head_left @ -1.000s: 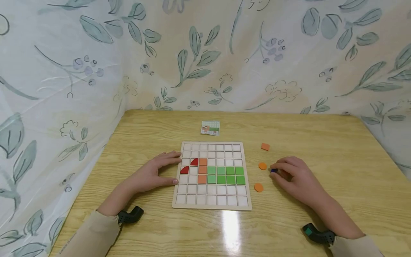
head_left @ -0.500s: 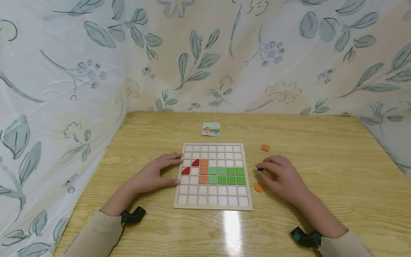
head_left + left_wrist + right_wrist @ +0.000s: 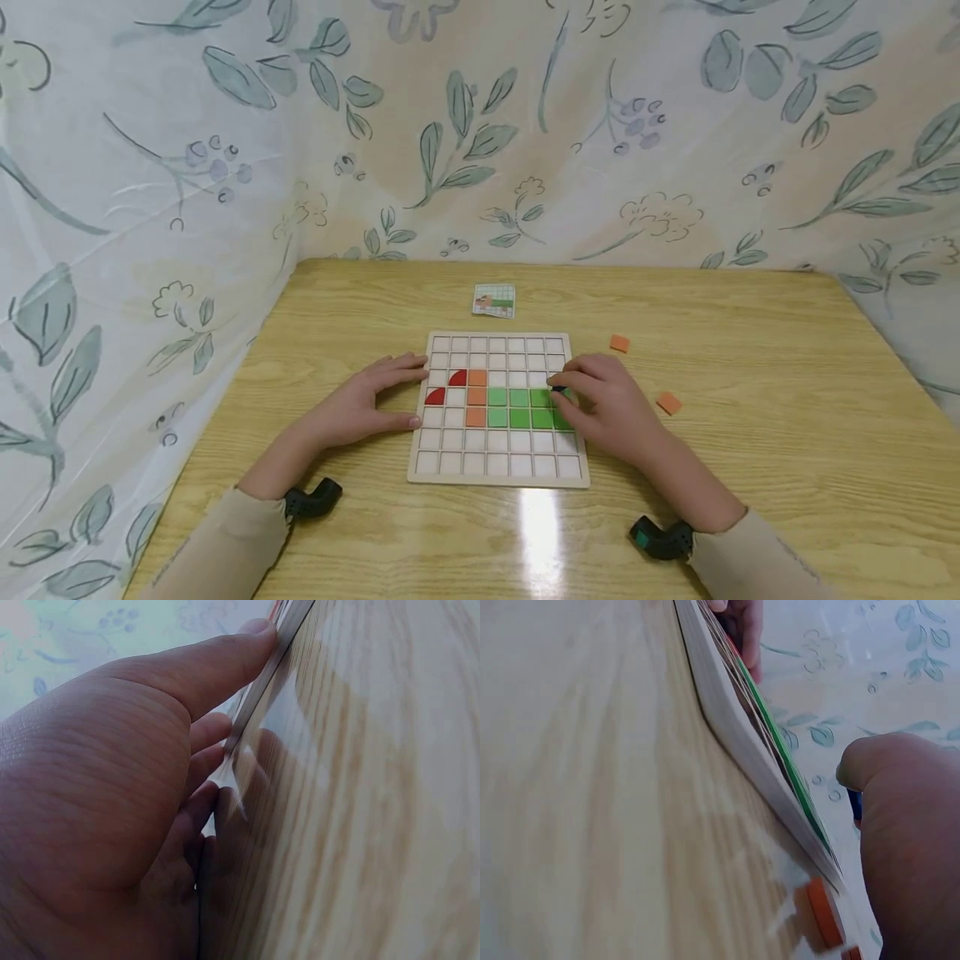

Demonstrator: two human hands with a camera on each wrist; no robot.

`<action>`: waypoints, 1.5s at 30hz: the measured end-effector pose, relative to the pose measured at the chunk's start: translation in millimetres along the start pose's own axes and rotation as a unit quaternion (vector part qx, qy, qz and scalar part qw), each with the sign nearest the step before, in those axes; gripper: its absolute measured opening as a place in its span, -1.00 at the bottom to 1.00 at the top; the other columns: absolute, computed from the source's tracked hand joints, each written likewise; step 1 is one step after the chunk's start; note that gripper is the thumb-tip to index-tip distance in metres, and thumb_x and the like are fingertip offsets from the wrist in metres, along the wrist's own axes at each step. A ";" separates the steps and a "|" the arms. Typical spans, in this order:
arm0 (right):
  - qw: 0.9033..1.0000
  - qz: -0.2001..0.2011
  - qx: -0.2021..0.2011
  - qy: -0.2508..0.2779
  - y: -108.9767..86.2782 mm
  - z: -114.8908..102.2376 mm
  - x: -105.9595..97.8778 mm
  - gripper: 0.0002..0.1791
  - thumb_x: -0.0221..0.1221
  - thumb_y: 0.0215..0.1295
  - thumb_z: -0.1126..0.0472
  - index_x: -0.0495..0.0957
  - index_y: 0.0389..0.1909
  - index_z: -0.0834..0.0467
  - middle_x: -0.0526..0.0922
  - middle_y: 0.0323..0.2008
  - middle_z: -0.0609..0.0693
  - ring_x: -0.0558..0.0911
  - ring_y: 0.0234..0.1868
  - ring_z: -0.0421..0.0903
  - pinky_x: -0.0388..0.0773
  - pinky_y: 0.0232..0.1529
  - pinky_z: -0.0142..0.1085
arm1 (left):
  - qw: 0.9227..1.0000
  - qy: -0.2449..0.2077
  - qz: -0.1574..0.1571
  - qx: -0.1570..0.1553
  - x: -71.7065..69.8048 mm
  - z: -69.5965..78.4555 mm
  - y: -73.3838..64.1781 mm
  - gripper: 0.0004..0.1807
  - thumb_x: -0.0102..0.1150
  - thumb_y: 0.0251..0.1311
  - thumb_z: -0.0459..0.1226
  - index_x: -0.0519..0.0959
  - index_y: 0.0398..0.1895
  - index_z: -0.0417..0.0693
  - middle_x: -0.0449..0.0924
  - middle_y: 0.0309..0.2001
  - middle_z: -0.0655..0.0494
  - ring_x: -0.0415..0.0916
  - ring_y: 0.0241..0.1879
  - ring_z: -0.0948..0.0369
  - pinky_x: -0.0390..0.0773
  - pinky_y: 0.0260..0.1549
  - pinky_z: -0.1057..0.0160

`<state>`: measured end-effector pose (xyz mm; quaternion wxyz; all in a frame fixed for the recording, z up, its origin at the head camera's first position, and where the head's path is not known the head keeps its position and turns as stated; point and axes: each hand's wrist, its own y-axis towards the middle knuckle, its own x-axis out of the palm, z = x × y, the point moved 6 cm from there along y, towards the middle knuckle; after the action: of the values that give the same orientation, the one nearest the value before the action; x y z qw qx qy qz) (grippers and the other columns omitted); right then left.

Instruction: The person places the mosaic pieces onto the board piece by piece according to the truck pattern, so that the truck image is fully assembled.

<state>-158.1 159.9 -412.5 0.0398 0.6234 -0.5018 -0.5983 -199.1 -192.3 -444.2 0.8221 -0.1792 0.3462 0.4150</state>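
Note:
A square wooden grid board [image 3: 495, 475] lies on the table, with red quarter-round, orange square and green square tiles [image 3: 519, 417] in some cells. My left hand [image 3: 360, 404] rests at its left edge, fingers and thumb spread and touching the rim. In the left wrist view the thumb [image 3: 225, 667] lies against the board's side. My right hand [image 3: 611, 408] is over the board's right side and pinches a small dark blue piece [image 3: 557, 387] between thumb and fingers. The right wrist view shows this blue piece [image 3: 856, 806] mostly hidden behind the thumb, held above the board.
Two loose orange square tiles [image 3: 619, 342] lie right of the board. An orange piece [image 3: 825, 915] beside the board shows in the right wrist view, covered by the right hand in the head view. A small picture card [image 3: 494, 301] lies behind the board.
My right hand has moved left with the blue piece, from beside the board to over its right columns. The loose round orange pieces are now covered by it. My left hand stays put.

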 end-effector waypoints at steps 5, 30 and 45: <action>1.000 0.002 0.005 0.014 10.6 -9.0 14.1 -0.80 0.52 0.22 0.35 0.83 -0.13 0.18 0.67 -0.21 -0.01 0.59 -0.19 -0.04 0.59 -0.10 -0.03 | 1.000 0.000 -0.001 -0.005 -1.3 -1.2 -2.0 -0.17 0.54 0.30 0.14 0.51 0.61 0.22 0.20 0.70 0.30 -0.08 0.73 -0.11 -0.05 0.64 -0.31; 0.998 -0.042 0.005 0.041 60.8 -48.3 63.5 -0.93 0.46 0.40 0.23 0.82 -0.16 0.11 0.67 -0.27 -0.07 0.59 -0.22 -0.10 0.60 -0.06 -0.13 | 1.000 0.011 -0.001 0.017 -8.0 2.3 1.7 -0.19 0.56 0.32 0.06 0.52 0.59 0.12 0.25 0.69 0.17 -0.02 0.71 -0.16 -0.04 0.65 -0.30; 0.997 -0.061 -0.007 0.050 78.3 -58.7 85.0 -0.87 0.42 0.44 0.20 0.82 -0.08 0.13 0.68 -0.26 -0.08 0.56 -0.26 -0.15 0.60 -0.05 -0.17 | 1.000 0.003 -0.002 0.014 -3.8 -0.9 2.0 -0.20 0.56 0.32 0.07 0.52 0.60 0.17 0.24 0.68 0.29 -0.02 0.72 -0.02 -0.05 0.67 -0.19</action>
<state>-175.9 31.7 -405.1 0.0324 0.6817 -0.4563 -0.5710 -202.7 -193.7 -442.1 0.8243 -0.1694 0.3544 0.4077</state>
